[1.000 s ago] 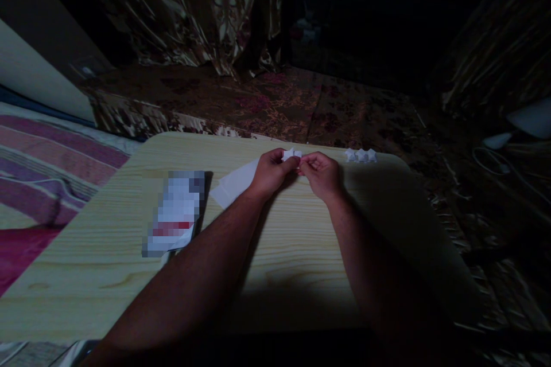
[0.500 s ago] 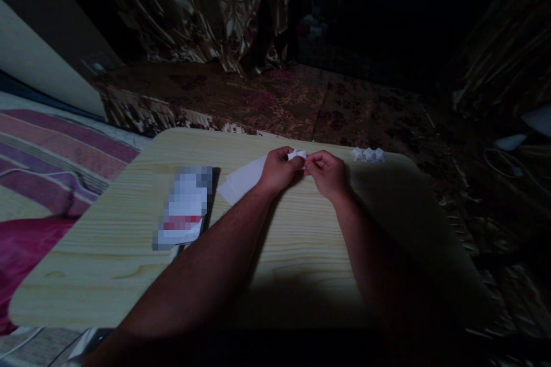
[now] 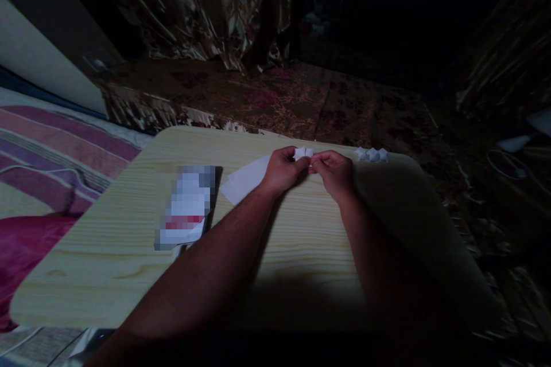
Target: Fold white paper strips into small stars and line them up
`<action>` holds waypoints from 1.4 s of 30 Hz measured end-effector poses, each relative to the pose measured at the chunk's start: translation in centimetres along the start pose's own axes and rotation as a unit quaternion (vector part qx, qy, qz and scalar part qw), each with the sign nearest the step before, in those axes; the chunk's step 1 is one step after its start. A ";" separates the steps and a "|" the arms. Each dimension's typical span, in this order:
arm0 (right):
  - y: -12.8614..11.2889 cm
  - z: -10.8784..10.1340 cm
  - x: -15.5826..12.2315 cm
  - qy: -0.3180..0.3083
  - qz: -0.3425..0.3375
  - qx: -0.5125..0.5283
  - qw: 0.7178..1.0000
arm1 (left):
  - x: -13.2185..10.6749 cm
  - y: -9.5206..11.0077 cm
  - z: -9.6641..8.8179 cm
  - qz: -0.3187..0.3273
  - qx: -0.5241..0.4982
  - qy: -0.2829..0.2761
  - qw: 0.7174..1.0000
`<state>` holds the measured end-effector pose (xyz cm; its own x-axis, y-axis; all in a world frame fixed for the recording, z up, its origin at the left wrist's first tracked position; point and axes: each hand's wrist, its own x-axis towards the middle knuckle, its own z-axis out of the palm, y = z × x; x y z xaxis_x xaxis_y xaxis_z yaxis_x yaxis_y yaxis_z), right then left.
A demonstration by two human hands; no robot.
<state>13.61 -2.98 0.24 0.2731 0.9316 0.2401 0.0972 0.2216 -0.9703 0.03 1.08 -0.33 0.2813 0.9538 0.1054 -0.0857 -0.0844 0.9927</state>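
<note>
Over the far part of the table, my left hand [image 3: 280, 172] grips a small folded white paper star [image 3: 303, 152] between thumb and fingers. My right hand [image 3: 336, 173] pinches the right edge of the same paper star, its fingertips close against the left hand's. The star's underside is hidden by my fingers. White paper sheets [image 3: 245, 179] lie flat on the table, partly behind my left hand and wrist. To the right of my right hand, three small white folded paper stars [image 3: 372, 154] sit in a row near the table's far edge.
On the left of the wooden table [image 3: 99, 241] lies a flat, pixelated phone-like object [image 3: 189, 200], beside my left forearm. A bed with a striped cover [image 3: 55, 155] adjoins the left side. Behind are a patterned cloth-covered ledge [image 3: 275, 94] and curtains [image 3: 232, 6].
The paper star between my fingers is tilted a little and shows more of its top. The whole view has shifted slightly; both hands keep their grip.
</note>
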 end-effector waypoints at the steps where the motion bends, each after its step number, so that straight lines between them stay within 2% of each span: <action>1: -0.1 0.0 0.0 0.002 0.002 0.001 1.000 | 0.0 0.0 0.0 0.003 0.002 0.002 1.000; 8: -0.3 0.2 0.0 0.018 0.014 0.010 1.000 | -0.2 0.2 0.1 0.018 0.010 -0.001 1.000; 16: -0.2 0.0 0.1 0.003 0.024 0.011 1.000 | -0.2 0.3 0.2 0.004 -0.006 0.000 1.000; 25: 0.1 -0.2 0.3 0.005 0.028 0.032 0.999 | 0.0 0.3 0.2 0.011 -0.045 -0.041 0.998; 32: 0.2 0.0 0.3 -0.007 0.025 0.064 0.998 | 0.1 0.0 0.0 0.029 -0.024 -0.022 0.999; 42: 0.3 0.1 0.3 -0.002 0.018 0.052 0.998 | -0.1 0.3 0.2 0.029 -0.028 -0.020 0.999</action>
<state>13.58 -2.61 0.02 0.2698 0.9408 0.2051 -0.0121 0.2162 -0.9763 0.16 0.96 -0.04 0.3130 0.9353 0.1652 -0.1560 -0.1210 0.9803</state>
